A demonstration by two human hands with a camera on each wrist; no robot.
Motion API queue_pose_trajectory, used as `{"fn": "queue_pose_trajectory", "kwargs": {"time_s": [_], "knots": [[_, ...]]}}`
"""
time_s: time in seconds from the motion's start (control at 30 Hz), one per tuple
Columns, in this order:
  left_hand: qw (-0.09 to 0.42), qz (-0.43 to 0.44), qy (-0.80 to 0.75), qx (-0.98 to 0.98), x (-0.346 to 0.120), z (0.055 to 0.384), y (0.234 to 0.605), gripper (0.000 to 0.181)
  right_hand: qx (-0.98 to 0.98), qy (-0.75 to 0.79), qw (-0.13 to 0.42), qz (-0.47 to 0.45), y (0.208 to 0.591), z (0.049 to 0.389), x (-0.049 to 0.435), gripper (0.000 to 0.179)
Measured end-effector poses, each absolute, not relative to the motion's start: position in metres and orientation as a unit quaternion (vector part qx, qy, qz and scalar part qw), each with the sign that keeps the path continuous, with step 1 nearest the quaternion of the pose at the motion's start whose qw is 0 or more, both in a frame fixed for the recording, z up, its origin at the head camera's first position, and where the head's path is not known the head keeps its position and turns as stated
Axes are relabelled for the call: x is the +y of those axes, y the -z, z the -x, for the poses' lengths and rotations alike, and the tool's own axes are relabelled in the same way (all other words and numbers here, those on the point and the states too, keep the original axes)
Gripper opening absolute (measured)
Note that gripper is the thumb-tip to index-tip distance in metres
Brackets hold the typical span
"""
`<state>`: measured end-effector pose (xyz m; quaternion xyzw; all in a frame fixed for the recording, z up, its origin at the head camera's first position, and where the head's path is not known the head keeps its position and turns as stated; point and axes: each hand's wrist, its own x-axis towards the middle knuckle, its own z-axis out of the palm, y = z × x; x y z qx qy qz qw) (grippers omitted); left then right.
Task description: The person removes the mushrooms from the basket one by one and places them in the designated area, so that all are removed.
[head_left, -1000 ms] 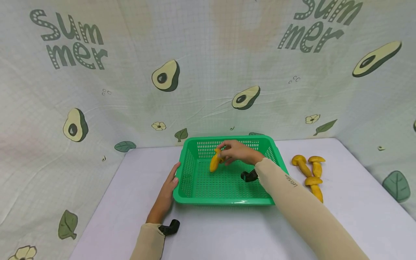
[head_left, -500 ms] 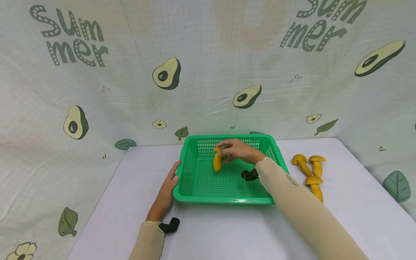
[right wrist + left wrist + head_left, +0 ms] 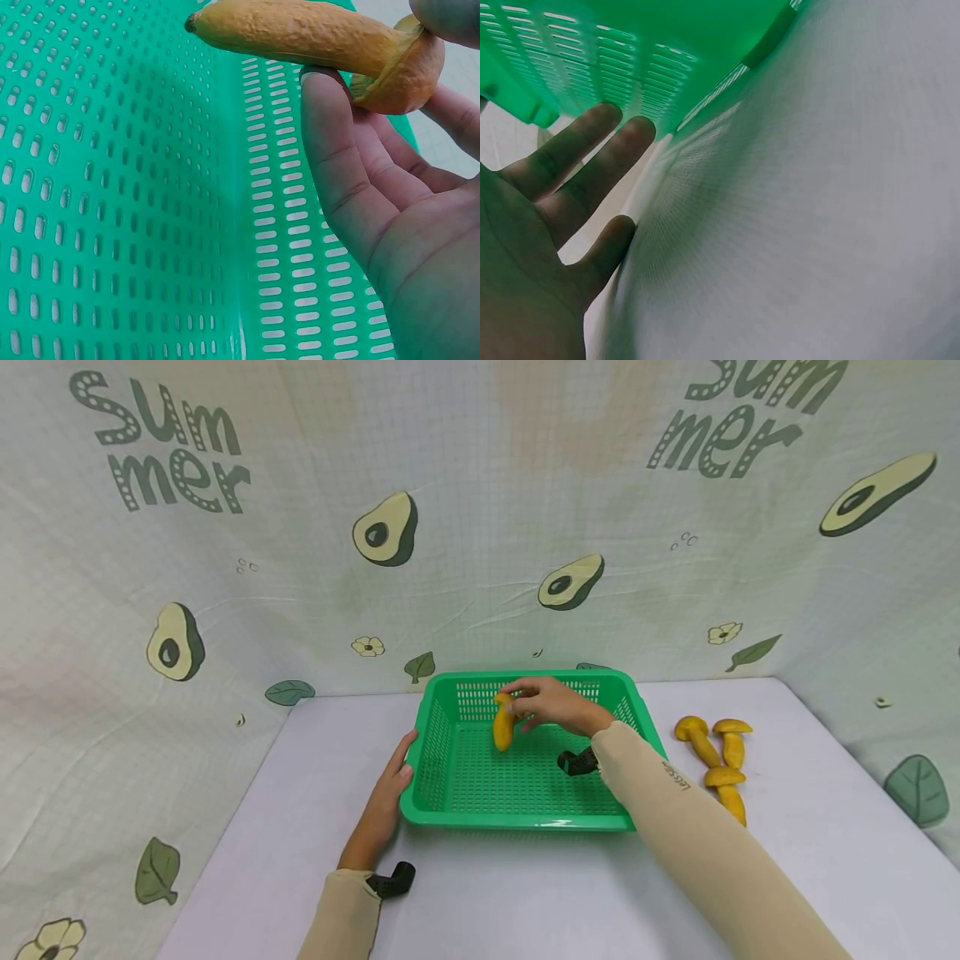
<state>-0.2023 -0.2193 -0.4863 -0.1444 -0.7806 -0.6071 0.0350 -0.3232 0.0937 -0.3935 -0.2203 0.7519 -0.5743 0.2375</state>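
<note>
A green plastic basket (image 3: 517, 821) with slotted walls stands on the table. Inside it, toward the back, my right hand (image 3: 553, 703) holds a yellow mushroom (image 3: 503, 727) by its cap, stem hanging down. In the right wrist view the mushroom (image 3: 300, 34) has a wrinkled cap and a dark stem tip, and the fingers curl around the cap end. My left hand (image 3: 386, 797) rests against the basket's left side. Its fingers look straight in the left wrist view, where the hand (image 3: 547, 217) lies against the slotted wall.
Several yellow mushrooms lie to the right of the basket, among them a mushroom (image 3: 724, 779) nearest the front. The table (image 3: 517, 902) has a pale cover. Printed cloth (image 3: 465, 527) hangs behind it and along both sides.
The mushroom in my right hand has swung from a tilt to nearly upright and moved slightly right and up. My left hand stays against the basket.
</note>
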Motion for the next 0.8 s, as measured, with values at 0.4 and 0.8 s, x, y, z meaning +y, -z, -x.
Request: {"fn": "queue_pose_trajectory", "kwargs": {"time_s": [0.4,0.8], "knots": [[0.036,0.145,0.609,-0.779,-0.2192,0.2028,0.4868,0.054,0.758,0.574,0.216,0.223,0.3899,0.3224,0.0950,0.044],[0.039,0.151,0.610,-0.777,-0.2186,0.2021,0.4856,0.054,0.765,0.573,0.199,0.216,0.3897,0.3252,0.0958,0.040]]}}
